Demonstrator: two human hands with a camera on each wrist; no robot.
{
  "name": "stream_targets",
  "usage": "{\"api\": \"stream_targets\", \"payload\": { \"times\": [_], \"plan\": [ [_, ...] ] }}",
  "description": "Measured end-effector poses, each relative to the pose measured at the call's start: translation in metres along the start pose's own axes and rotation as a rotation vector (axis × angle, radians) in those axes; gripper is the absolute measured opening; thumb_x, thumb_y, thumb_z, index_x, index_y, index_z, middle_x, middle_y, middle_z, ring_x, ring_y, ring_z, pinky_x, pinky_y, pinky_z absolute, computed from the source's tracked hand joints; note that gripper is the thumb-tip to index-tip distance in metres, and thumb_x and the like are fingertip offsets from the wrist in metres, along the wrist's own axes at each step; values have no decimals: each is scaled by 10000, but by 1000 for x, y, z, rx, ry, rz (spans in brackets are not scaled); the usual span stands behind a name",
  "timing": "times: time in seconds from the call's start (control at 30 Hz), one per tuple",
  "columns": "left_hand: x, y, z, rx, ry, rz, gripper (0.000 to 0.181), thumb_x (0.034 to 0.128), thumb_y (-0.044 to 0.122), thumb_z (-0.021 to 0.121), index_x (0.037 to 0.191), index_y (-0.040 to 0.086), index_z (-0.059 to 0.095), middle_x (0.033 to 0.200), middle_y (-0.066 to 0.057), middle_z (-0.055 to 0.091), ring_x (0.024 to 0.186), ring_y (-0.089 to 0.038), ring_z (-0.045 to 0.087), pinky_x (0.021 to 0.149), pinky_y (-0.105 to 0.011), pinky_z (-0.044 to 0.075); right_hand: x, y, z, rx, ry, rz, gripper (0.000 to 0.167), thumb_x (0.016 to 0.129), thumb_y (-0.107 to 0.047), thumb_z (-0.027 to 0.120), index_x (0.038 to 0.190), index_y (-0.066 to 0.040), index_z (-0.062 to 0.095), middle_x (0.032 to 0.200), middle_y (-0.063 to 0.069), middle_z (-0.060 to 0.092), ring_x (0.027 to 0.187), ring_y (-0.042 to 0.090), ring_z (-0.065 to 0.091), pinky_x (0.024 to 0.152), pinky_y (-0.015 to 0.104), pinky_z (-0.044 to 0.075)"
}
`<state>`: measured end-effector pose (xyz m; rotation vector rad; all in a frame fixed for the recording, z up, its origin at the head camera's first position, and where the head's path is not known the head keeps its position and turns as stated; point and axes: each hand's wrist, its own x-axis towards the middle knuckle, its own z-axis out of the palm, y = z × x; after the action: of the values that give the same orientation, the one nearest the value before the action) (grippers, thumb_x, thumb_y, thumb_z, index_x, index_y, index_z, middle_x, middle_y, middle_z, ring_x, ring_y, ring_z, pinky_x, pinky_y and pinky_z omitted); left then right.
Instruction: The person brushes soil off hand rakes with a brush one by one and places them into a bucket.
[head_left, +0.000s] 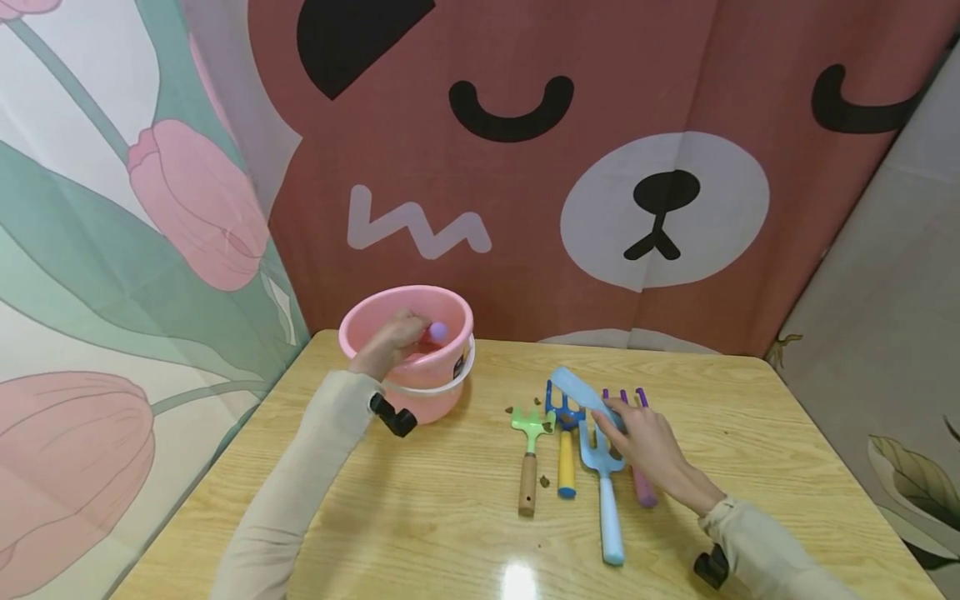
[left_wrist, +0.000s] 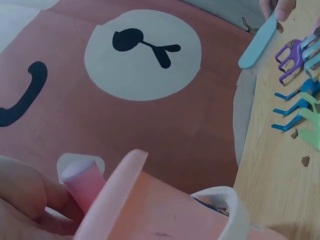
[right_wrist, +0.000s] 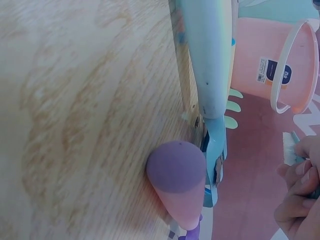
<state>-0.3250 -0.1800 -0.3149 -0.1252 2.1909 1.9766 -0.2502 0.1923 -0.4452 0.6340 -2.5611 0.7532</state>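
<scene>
At the left of the table stands a pink bucket (head_left: 423, 404) with a white handle. My left hand (head_left: 397, 337) reaches into its mouth and grips a pink handle with a purple end (left_wrist: 85, 185); the tool's head is hidden. On the right, my right hand (head_left: 656, 450) holds a light blue trowel (head_left: 573, 387), its blade pointing up and left above the tools. Beneath and beside that hand lie a light blue fork (head_left: 610, 508) and a purple rake with a pink handle (head_left: 643, 487). Left of them are a blue rake with a yellow handle (head_left: 566, 462) and a green fork with a wooden handle (head_left: 528, 483).
Several small brown bits (head_left: 544, 481) lie around the tools on the wooden table (head_left: 420, 517). Behind it hangs a brown bear-face curtain (head_left: 525, 217), close to the bucket. Flowered cloth (head_left: 97, 275) covers the left side.
</scene>
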Motion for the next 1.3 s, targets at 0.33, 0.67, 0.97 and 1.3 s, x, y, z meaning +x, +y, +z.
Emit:
{"api": "stream_targets", "payload": {
  "times": [0.33, 0.67, 0.97, 1.3],
  "plan": [
    [4, -3, -7, -86, -45, -63, 296, 860, -129, 404, 629, 30, 500, 747, -66, 530, 742, -204, 510, 584, -197, 418, 0, 0, -1, -7, -5, 11, 361, 965, -206, 663, 1147, 106, 659, 472, -131, 350, 387, -19, 230, 375, 202, 253],
    [7, -6, -11, -29, -110, -95, 120, 927, -70, 510, 818, -35, 548, 835, -75, 473, 701, -172, 506, 602, -199, 466, -3, -2, 1, 5, -9, 14, 355, 962, -180, 665, 1157, 116, 652, 475, -135, 364, 379, -31, 263, 364, 183, 250],
    [4, -2, -8, -5, -161, -92, 203, 936, -94, 445, 751, -16, 469, 712, -46, 436, 606, -133, 445, 536, -176, 394, -4, -1, 2, 16, -13, 25, 357, 970, -193, 657, 1160, 109, 656, 490, -130, 403, 376, -30, 309, 359, 194, 280],
    [1, 2, -5, 256, -71, -84, 64, 967, 27, 494, 952, -35, 496, 942, -115, 487, 679, -155, 485, 572, -190, 425, -4, 0, 1, 5, -15, 25, 367, 966, -191, 661, 1170, 113, 648, 480, -133, 378, 378, -34, 276, 362, 195, 269]
  ]
}}
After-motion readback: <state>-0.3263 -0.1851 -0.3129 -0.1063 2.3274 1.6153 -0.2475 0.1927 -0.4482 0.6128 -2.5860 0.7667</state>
